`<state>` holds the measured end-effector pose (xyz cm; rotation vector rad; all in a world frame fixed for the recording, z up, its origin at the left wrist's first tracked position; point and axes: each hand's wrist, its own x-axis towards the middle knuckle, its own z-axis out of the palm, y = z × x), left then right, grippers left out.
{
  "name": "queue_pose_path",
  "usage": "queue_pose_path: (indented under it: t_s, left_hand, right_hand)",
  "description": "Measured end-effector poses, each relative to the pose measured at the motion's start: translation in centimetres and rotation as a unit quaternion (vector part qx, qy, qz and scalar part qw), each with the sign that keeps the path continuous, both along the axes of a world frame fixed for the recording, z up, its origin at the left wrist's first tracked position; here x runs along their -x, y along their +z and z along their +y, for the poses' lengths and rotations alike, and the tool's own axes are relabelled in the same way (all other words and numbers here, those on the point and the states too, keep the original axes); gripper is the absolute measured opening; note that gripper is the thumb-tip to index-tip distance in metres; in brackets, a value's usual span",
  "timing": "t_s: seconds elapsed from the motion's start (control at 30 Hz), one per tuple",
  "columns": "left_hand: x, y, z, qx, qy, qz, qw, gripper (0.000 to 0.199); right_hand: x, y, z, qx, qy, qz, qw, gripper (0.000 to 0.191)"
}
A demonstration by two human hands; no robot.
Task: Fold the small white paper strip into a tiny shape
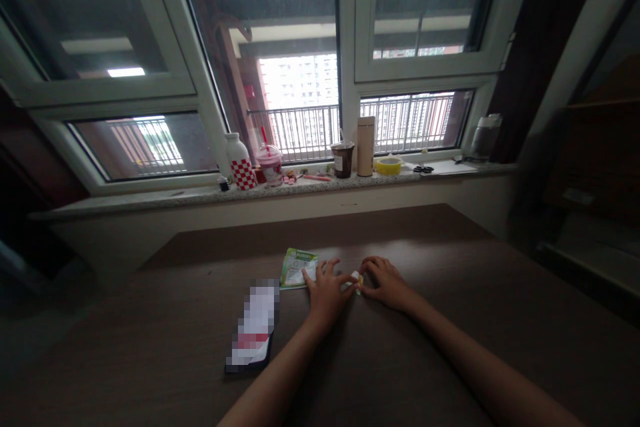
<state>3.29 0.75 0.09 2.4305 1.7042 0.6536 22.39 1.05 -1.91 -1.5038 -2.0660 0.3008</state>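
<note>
Between my two hands, on the brown table [400,360], is a small white and yellow piece [357,282], partly covered by fingertips. My left hand [327,290] touches its left side with the fingers spread, the thumb side over the edge of a green and white packet [295,270]. My right hand [385,282] has its fingers curled, and the fingertips pinch the piece's right side. The packet lies flat just left of my left hand.
A phone-like object [253,323] with a blurred top lies left of my left forearm. Along the windowsill [300,192] stand a checkered bottle [241,163], a pink cup [271,165], a dark cup [343,160], a tan flask [365,147], yellow tape [389,165] and black scissors [423,169].
</note>
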Motion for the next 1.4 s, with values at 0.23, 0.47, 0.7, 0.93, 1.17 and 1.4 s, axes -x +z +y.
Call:
queue_pose_path:
  t_s: [0.23, 0.47, 0.7, 0.93, 1.17, 1.4]
  left_hand:
    - [-0.06, -0.07, -0.01, 0.004, 0.006, -0.008, 1.000, 0.016]
    - [0.06, -0.17, 0.10, 0.006, 0.005, -0.006, 1.000, 0.017]
    - [0.10, -0.41, 0.26, -0.004, 0.005, -0.002, 1.000, 0.017]
    - [0.15, -0.46, 0.29, -0.001, 0.006, 0.002, 1.000, 0.017]
    - [0.13, -0.33, 0.30, 0.012, 0.005, -0.017, 1.000, 0.016]
    - [0.18, -0.14, 0.27, 0.019, 0.003, -0.005, 1.000, 0.018]
  right_hand:
    - [0.11, 0.39, -0.31, 0.007, 0.008, -0.005, 1.000, 0.037]
    - [-0.14, 0.24, -0.25, 0.004, 0.011, 0.005, 1.000, 0.041]
    - [0.08, 0.11, -0.07, -0.002, -0.008, 0.010, 1.000, 0.025]
    - [0.26, 0.15, -0.30, -0.019, -0.005, 0.011, 1.000, 0.030]
    - [-0.16, 0.13, -0.25, -0.008, 0.010, 0.021, 1.000, 0.038]
    - [-0.14, -0.37, 0.12, -0.024, -0.002, 0.057, 0.998, 0.023]
